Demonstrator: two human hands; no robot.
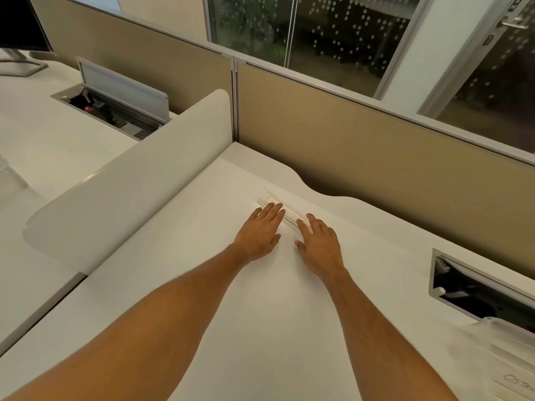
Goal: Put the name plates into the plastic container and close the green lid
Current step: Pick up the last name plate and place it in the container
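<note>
On desk (260,299) | hands flat on name plate (285,211) | container (503,357) far right

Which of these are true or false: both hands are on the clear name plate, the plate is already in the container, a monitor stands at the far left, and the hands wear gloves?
1. Both the left hand and right hand reach the name plate: true.
2. The plate is inside the plastic container: false, it lies flat on the desk.
3. A monitor stands at far left: true.
4. The hands wear gloves: false, they are bare.
</note>
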